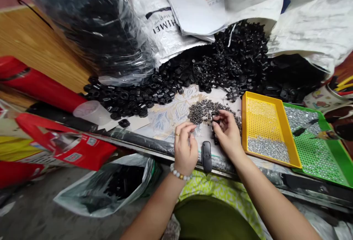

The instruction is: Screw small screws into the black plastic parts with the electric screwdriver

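Right hand (226, 129) pinches a black part (216, 119); left hand (185, 144) half-curled, can't tell if holding anything. Looks mid-job: bits (200, 112) and black pieces (238, 61) beyond hands lie loose.

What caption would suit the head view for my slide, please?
Right hand holding a black part, left hand nearby, small pieces heaped beyond, a yellow tray alongside.

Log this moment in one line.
right hand: holding dark piece; left hand: curled, grip unclear; speckled pile: by both hands; yellow tray: right of right hand
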A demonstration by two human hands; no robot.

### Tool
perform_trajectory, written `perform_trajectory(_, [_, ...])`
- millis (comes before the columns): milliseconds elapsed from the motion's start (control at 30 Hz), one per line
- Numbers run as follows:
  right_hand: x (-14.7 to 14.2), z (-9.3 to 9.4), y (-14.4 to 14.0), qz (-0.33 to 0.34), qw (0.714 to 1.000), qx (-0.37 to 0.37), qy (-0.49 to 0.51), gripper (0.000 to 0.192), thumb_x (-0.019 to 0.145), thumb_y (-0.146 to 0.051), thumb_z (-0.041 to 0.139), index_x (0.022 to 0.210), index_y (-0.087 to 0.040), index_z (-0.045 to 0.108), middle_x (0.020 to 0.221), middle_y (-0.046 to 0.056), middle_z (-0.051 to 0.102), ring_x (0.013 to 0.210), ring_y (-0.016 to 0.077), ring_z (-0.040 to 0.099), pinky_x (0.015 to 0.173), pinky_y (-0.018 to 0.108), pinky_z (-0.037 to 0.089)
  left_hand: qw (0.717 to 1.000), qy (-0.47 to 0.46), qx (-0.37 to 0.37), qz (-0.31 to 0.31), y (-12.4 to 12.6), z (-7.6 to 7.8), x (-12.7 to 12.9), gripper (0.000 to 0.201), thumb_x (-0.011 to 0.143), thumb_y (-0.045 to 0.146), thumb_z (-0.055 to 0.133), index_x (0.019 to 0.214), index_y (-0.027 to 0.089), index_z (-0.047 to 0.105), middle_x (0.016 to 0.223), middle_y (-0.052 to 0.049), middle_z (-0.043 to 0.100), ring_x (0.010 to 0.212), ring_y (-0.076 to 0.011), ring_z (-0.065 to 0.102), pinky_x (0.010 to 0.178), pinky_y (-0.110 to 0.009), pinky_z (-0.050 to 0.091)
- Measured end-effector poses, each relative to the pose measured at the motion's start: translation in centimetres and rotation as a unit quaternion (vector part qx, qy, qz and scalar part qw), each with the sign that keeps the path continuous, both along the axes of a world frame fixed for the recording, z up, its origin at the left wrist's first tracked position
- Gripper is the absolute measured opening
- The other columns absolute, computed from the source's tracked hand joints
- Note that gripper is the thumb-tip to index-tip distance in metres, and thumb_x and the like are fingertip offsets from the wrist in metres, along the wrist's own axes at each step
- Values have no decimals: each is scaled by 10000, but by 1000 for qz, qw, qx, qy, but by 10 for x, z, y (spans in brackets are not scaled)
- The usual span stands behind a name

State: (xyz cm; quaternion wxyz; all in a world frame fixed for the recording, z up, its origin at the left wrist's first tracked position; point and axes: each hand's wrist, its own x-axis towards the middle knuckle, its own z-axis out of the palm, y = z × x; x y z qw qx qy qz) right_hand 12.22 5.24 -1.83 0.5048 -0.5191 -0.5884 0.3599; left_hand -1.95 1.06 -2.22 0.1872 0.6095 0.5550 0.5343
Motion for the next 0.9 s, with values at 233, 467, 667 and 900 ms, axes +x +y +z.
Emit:
perform_trajectory(233, [10, 21, -2, 67, 981, -35, 178, 490, 778, -246, 563, 1203, -307, 329, 909, -2, 505, 897, 121, 535, 842, 283, 453, 991, -33, -102, -80, 0, 27, 5, 289, 816, 172, 529, 1104, 203, 536, 957, -40, 527, 742, -106, 518, 658, -233, 443])
perform_trajectory(467, [3, 46, -20, 132, 973, -36, 188, 540, 757, -247, 595, 1214, -342, 323, 1063, 28, 449, 953, 134, 525, 896, 309, 462, 991, -16, -66, -119, 3, 54, 7, 116, 828, 193, 524, 899, 186, 615, 828, -21, 590, 703, -113, 550, 638, -233, 446])
perform_trajectory(667, [6, 44, -24, 151, 972, -45, 173, 555, 775, -238, 573, 1248, -338, 299, 1069, 35, 440, 970, 137, 525, 927, 324, 458, 993, 43, 5, -109, 0, 46, 6, 106, 826, 153, 518, 871, 178, 611, 873, -39, 608, 755, -121, 556, 682, -246, 454])
perform_trajectory(900, [14, 45, -29, 179, 977, -45, 109, 575, 811, -193, 517, 1307, -347, 269, 1113, 40, 428, 998, 131, 517, 944, 329, 449, 985, 87, -16, -151, 1, 53, 6, 110, 806, 115, 511, 844, 173, 597, 839, -35, 597, 722, -119, 546, 655, -239, 454])
